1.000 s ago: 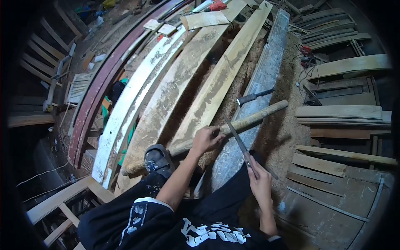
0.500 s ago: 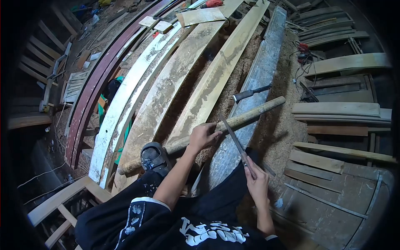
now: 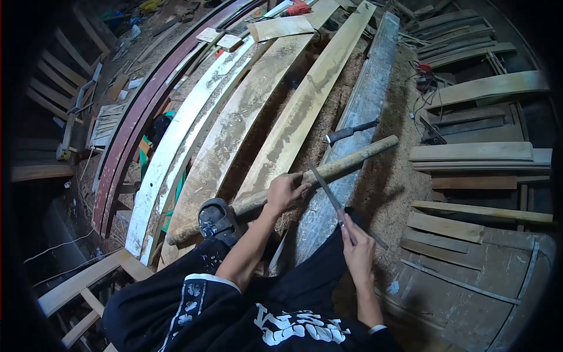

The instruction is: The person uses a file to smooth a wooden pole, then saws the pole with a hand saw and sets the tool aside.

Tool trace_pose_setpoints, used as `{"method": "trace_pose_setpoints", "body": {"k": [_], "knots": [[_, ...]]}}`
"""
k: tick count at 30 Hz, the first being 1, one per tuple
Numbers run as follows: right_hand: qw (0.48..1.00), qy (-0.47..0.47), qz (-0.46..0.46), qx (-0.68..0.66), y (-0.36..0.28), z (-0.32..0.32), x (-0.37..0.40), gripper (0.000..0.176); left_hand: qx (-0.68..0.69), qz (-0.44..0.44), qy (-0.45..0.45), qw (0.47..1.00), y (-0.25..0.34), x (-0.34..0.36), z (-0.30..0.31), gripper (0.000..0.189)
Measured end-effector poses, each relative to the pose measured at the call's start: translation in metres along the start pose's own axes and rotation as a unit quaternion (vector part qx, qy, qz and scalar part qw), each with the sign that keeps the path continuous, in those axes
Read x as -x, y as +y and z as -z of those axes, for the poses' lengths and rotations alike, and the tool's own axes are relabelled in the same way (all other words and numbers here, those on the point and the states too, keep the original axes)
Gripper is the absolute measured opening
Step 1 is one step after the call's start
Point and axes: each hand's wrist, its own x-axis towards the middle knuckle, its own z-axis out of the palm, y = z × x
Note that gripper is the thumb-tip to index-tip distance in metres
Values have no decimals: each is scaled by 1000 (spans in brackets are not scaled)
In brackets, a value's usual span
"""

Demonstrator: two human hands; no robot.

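My left hand (image 3: pixel 286 192) is closed around a long round wooden pole (image 3: pixel 352 159), which lies slantwise across the planks. In my right hand (image 3: pixel 358 243) is a long, thin, flat metal tool (image 3: pixel 326 189) that looks like a file. Its far end crosses the pole just right of my left fingers, and its other end sticks out past my right hand. A sandalled foot (image 3: pixel 216 222) presses close to the pole's lower left part. Beyond the pole, a dark-handled hammer (image 3: pixel 350 132) lies on a grey weathered beam (image 3: pixel 370 88).
Long curved boards run away from me: a pale plank (image 3: pixel 311 100), a white-painted one (image 3: pixel 182 138) and a dark red one (image 3: pixel 120 152). Wood shavings (image 3: pixel 404 129) cover the ground. Stacked boards (image 3: pixel 472 151) lie on the right, and a wooden frame (image 3: pixel 88 287) at lower left.
The view has shifted slightly. My right hand and the file-like tool have moved a very little up and left; my left hand keeps its place on the pole.
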Motion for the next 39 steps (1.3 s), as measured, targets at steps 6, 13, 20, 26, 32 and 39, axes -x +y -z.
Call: {"method": "trace_pose_setpoints", "body": {"k": [6, 13, 20, 26, 32, 39], "knots": [[999, 7, -36, -4, -3, -1, -12, 33, -31, 78, -96, 992, 15, -10, 13, 57], [998, 44, -21, -37, 17, -45, -11, 32, -16, 46, -89, 995, 3, -3, 7, 59], [998, 53, 42, 1, 22, -75, -50, 37, -90, -36, -32, 995, -5, -14, 20, 56], [998, 12, 43, -43, 29, -62, -50, 38, -21, -30, -34, 999, -25, 6, -1, 60], [997, -5, 63, -41, 10, -52, -48, 42, -42, -29, -37, 998, -2, 5, 15, 56], [998, -8, 28, -59, 17, -65, -57, 42, -45, -9, -28, 999, -2, 6, 16, 57]]}}
